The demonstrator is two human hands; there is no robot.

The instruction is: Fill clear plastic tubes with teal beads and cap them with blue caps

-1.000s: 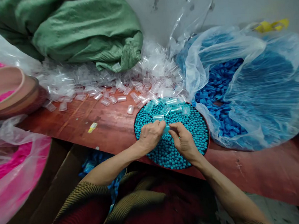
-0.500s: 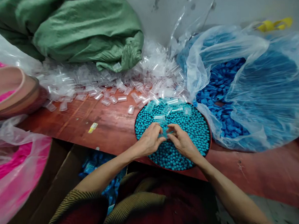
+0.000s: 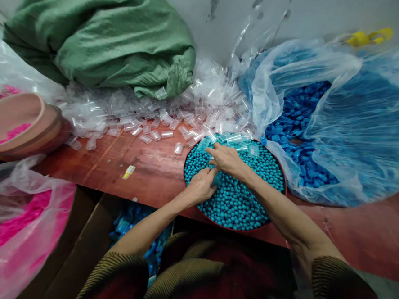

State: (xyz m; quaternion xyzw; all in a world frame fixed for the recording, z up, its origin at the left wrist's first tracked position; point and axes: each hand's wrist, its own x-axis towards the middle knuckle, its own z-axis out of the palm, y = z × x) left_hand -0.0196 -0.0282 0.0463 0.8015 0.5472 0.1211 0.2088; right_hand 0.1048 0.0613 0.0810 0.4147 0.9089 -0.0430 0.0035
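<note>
A round red-rimmed tray (image 3: 284, 180) full of small teal balls (image 3: 238, 205) stands in front of me. Several small clear plastic cups (image 3: 234, 138) lie on the balls toward its far side. Over the tray's left part, my left hand (image 3: 201, 185) has its fingers curled around a clear plastic cup (image 3: 217, 179), partly hidden by the fingers. My right hand (image 3: 227, 160) is just beyond it, crossing above the left fingertips. Its fingers are apart and point left, close to the clear cups at the tray's far left. I see nothing held in it.
Behind the tray spreads a heap of clear cups (image 3: 116, 109) beneath a green sack (image 3: 112, 42). A plastic bag of blue pieces (image 3: 308, 156) lies at right. At left are a pink bowl (image 3: 11, 116) and a bag of pink pieces (image 3: 21, 214) in a cardboard box (image 3: 64, 252).
My right hand has moved away and left, from facing the left hand to the far left of the tray. The left hand stays nearly in place. The view has shifted slightly.
</note>
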